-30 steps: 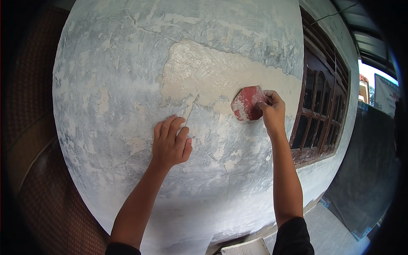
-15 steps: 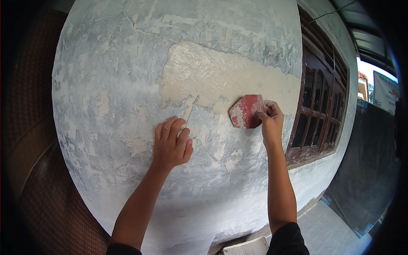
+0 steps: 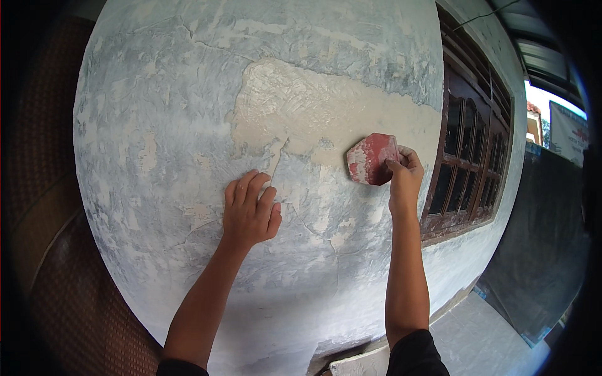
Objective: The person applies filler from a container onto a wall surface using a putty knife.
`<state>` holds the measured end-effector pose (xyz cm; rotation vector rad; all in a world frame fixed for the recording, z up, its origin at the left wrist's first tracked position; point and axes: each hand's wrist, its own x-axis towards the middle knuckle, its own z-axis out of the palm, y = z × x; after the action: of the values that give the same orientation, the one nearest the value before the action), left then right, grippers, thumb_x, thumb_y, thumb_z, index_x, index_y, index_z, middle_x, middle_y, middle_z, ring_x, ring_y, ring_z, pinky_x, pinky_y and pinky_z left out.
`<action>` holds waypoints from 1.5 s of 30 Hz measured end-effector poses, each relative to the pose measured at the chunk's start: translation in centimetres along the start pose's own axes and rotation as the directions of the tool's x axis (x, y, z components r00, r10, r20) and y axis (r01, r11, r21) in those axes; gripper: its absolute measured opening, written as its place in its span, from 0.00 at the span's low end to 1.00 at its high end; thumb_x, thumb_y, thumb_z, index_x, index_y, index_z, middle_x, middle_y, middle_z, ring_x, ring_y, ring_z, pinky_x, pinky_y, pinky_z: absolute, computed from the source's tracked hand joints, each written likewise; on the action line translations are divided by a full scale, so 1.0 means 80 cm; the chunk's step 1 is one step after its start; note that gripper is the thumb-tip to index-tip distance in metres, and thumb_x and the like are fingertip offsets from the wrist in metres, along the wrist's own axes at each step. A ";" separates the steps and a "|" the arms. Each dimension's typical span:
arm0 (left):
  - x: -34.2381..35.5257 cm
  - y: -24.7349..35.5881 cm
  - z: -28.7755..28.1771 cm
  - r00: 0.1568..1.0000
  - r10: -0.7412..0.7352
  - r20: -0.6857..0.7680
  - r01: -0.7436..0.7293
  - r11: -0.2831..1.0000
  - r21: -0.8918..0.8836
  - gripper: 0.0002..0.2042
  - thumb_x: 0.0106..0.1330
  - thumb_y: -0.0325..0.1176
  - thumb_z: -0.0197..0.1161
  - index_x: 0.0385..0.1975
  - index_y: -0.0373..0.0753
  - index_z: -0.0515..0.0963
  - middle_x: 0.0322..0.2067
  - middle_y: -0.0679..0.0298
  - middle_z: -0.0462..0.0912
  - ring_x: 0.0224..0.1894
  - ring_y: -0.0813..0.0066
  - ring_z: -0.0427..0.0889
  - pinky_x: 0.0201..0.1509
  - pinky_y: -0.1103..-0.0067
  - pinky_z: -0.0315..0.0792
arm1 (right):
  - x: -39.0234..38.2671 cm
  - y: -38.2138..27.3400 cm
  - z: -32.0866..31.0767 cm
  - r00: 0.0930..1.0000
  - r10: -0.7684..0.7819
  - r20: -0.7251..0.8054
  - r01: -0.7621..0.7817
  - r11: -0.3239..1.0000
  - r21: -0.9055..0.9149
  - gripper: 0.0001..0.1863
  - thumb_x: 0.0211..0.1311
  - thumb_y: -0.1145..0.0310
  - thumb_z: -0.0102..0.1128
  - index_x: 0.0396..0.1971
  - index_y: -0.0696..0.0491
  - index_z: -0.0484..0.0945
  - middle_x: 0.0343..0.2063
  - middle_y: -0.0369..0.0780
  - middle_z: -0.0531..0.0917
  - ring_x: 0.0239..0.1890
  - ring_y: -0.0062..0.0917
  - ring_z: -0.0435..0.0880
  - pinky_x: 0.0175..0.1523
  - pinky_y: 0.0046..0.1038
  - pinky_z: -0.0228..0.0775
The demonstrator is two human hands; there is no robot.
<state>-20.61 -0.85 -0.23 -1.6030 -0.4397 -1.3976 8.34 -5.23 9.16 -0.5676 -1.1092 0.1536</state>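
Observation:
A pale cream patch of filler [image 3: 301, 106] with a rough upper left part covers a band of the mottled grey-white wall [image 3: 157, 94]; fine cracks run below it. My left hand [image 3: 251, 213] rests below the patch, fingers apart and slightly bent, fingertips on the wall beside a crack. My right hand [image 3: 406, 175] pinches a flat red many-sided scraper [image 3: 369, 158] by its right side, thumb on the face toward me. The scraper, smeared with whitish material on its left part, lies at or very near the wall along the patch's lower right edge.
A brown wooden window [image 3: 467, 156] is right of my right hand. Woven brown panels [image 3: 75, 282] line the left side. At right are a dark board [image 3: 533, 238] and a white banner [image 3: 567, 131]. A pale board or tray [image 3: 360, 363] lies low by the wall's foot.
My right hand and the scraper moved down, then a little up and to the right, ending slightly lower than a second ago. My left hand has barely moved.

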 end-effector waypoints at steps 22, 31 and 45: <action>0.001 -0.003 -0.001 1.000 0.015 -0.006 -0.014 0.999 0.032 0.16 0.57 0.31 0.57 0.46 0.38 0.68 0.51 0.52 0.74 0.56 0.51 0.71 0.57 0.57 0.59 | -0.053 0.003 -0.041 0.955 0.297 -0.012 -0.258 0.847 0.465 0.11 0.57 0.82 0.54 0.41 0.57 0.72 0.33 0.39 0.82 0.29 0.23 0.81 0.41 0.25 0.75; 0.002 -0.002 0.000 0.999 0.032 0.007 -0.032 0.998 0.056 0.15 0.59 0.31 0.56 0.46 0.37 0.68 0.51 0.51 0.74 0.56 0.51 0.71 0.57 0.58 0.59 | -0.107 0.037 -0.023 0.919 0.384 0.093 -0.376 0.779 0.502 0.12 0.58 0.86 0.52 0.42 0.57 0.71 0.34 0.39 0.82 0.35 0.22 0.83 0.41 0.24 0.79; -0.033 0.060 0.017 0.979 0.165 0.123 -0.145 0.977 -0.158 0.16 0.56 0.31 0.58 0.45 0.40 0.70 0.51 0.54 0.74 0.56 0.54 0.72 0.57 0.58 0.60 | -0.164 0.056 -0.100 0.859 0.507 0.075 -0.482 0.750 0.452 0.12 0.58 0.84 0.54 0.41 0.54 0.73 0.36 0.38 0.82 0.36 0.24 0.83 0.45 0.28 0.78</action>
<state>-16.91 -1.35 -4.46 -1.8200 -0.2874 -1.2322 10.18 -9.40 -6.22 -0.4218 -0.8041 0.8449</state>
